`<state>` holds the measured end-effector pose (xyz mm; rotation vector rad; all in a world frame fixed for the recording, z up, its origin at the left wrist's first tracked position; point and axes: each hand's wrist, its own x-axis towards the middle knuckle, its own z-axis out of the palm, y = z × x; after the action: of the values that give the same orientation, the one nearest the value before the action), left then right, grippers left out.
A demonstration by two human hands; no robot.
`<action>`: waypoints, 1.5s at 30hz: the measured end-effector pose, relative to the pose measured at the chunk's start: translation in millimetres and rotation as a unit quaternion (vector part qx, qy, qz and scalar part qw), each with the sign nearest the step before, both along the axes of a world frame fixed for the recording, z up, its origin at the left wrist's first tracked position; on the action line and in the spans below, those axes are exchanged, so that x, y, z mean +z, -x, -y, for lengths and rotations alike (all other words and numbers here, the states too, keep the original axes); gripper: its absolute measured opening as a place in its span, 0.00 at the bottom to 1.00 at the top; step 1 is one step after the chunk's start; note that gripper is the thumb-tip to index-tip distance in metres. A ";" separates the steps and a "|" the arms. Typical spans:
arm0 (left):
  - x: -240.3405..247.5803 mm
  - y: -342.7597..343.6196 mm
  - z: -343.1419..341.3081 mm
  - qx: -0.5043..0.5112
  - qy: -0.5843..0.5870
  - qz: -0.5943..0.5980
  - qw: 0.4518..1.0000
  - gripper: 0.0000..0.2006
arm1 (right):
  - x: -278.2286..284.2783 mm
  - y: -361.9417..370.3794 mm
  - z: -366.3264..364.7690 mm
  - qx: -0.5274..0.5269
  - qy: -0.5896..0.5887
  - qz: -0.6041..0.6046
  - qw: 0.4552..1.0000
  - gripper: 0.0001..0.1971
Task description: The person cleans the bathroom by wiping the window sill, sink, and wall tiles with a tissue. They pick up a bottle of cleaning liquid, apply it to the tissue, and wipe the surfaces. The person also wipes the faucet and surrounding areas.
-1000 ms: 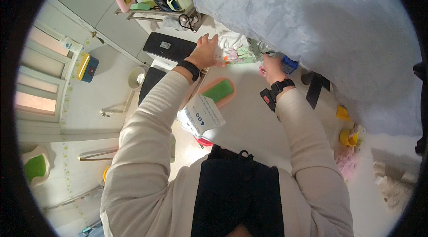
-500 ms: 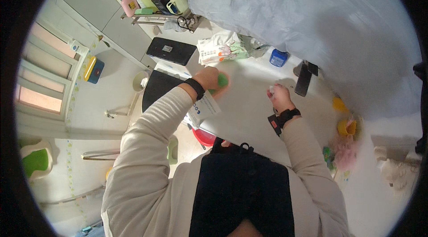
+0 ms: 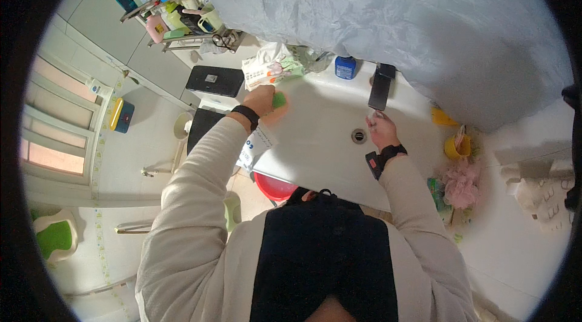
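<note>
Over the left part of a white bathtub (image 3: 309, 152), my left hand (image 3: 259, 99) is closed around a green and orange object (image 3: 279, 100), whose kind I cannot make out. My right hand (image 3: 384, 130) is beside the tub's drain (image 3: 359, 136), its fingers pinched on a small white thing (image 3: 371, 116), partly hidden by them. Just beyond those fingers, a dark phone-like slab (image 3: 380, 89) lies on the tub's rim. A pack of wipes (image 3: 273, 69) rests past my left hand, and a blue bottle (image 3: 345, 67) stands on the far rim.
A grey curtain (image 3: 364, 13) hangs along the far side. At the right are a yellow cup (image 3: 456, 147) and a pink bath puff (image 3: 462, 184). A black-topped box (image 3: 215, 81) stands left, below a bottle rack (image 3: 194, 34). A red basin (image 3: 273, 187) sits on the floor.
The view has shifted, so the tub and its surroundings appear farther left and the drain shows clearly. My right hand is now nearer the phone-like slab's near end. Both hands keep their grip.
</note>
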<state>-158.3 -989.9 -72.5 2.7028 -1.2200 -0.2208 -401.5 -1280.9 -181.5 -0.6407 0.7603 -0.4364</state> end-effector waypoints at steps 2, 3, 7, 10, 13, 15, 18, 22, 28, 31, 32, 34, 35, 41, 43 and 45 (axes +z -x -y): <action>12.6 -0.4 6.5 -0.008 0.004 -0.006 1.000 0.17 | 2.4 -0.1 4.6 0.036 0.006 -0.029 0.999 0.05; 19.3 -0.4 11.5 0.001 0.016 -0.007 1.000 0.17 | 4.4 -0.4 5.4 0.066 0.003 0.005 0.998 0.05; 37.1 12.4 35.9 -0.014 0.099 -0.048 0.994 0.21 | 17.5 -5.7 -7.0 0.068 0.033 -0.052 0.996 0.05; 22.9 47.5 70.6 0.049 0.203 -0.236 0.949 0.25 | 23.3 -14.3 -26.4 -0.008 0.058 -0.038 0.998 0.06; -10.3 97.2 113.2 0.127 0.224 -0.452 0.854 0.21 | 27.8 -13.0 -36.1 0.003 0.040 0.017 0.999 0.08; -31.7 126.9 141.8 0.152 0.356 -0.717 0.580 0.17 | 31.8 -6.3 -44.2 0.056 0.081 0.046 0.994 0.14; -47.2 148.4 167.4 0.152 0.327 -0.784 0.506 0.23 | 41.1 9.2 -60.7 0.092 0.117 0.143 0.978 0.19; -45.8 172.3 183.3 0.219 0.310 -0.768 0.516 0.28 | 54.2 17.6 -68.3 0.116 0.265 0.044 0.956 0.24; -32.3 186.6 188.4 0.251 0.271 -0.797 0.478 0.26 | 62.9 18.8 -31.4 0.216 0.227 -0.042 0.949 0.26; -39.3 179.5 189.3 0.259 0.319 -0.793 0.450 0.25 | 56.2 29.0 -41.8 0.232 0.416 -0.031 0.879 0.24; -43.7 176.6 187.6 0.273 0.352 -0.777 0.444 0.25 | 52.6 32.9 -50.4 0.229 0.503 -0.028 0.833 0.24; -53.5 173.8 186.3 0.272 0.384 -0.769 0.433 0.24 | 45.4 33.2 -61.1 0.208 0.551 -0.017 0.808 0.24; -57.6 173.9 184.5 0.259 0.381 -0.778 0.427 0.24 | 42.0 31.9 -64.2 0.175 0.589 -0.006 0.789 0.24; -51.9 184.5 176.9 0.214 0.301 -0.838 0.400 0.25 | 35.8 -5.1 -22.3 0.250 0.518 -0.172 0.800 0.17; -43.7 184.6 175.2 0.236 0.288 -0.819 0.436 0.26 | 36.1 -10.7 -19.4 0.249 0.457 -0.180 0.835 0.15; -39.4 179.7 173.8 0.264 0.294 -0.804 0.445 0.26 | 36.6 -5.5 -28.9 0.205 0.520 -0.034 0.828 0.16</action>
<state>-338.0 -1163.7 -111.9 0.9683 0.2333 -1.4050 -396.0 -1252.0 -144.9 -1.8203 0.3700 -0.4066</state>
